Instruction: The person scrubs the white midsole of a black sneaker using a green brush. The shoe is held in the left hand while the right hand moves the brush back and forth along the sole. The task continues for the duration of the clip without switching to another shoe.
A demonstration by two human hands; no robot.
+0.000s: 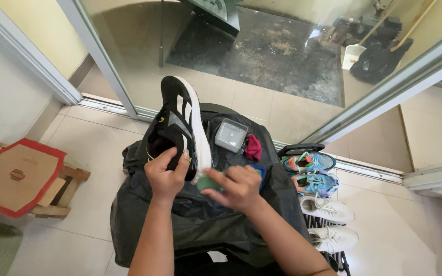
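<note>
Tiles of pale beige cover the floor [93,138], running up to a sliding glass door [262,56] whose metal track crosses the room at an angle. Beyond the glass lies a dark, gritty mat [267,51], with a white dustpan [353,55] and long-handled tools leaning near it. A white wall closes off the left side.

In the middle, a black plastic sheet [200,225] is draped over the person's lap as a work surface, crumpled and glossy. The left hand [166,174] is clamped around the heel end of a black sneaker [176,128] with white stripes and a white sole, holding it upright above the sheet, toe pointing away toward the door. The right hand [236,188] is closed on a small green pad [208,183], pinched between fingers and thumb and pressed against the white sole edge just beside the left hand.

Farther back on the sheet sit a clear plastic box [230,135] and a dark red cloth [253,147] — close together but not touching the shoe. To the right, on a low rack, a pair of blue and orange sneakers [310,173] and a pair of white sneakers [328,222] are lined up side by side. At the left, well apart, a red-edged cardboard piece [16,176] rests on a small wooden stool [65,191].
</note>
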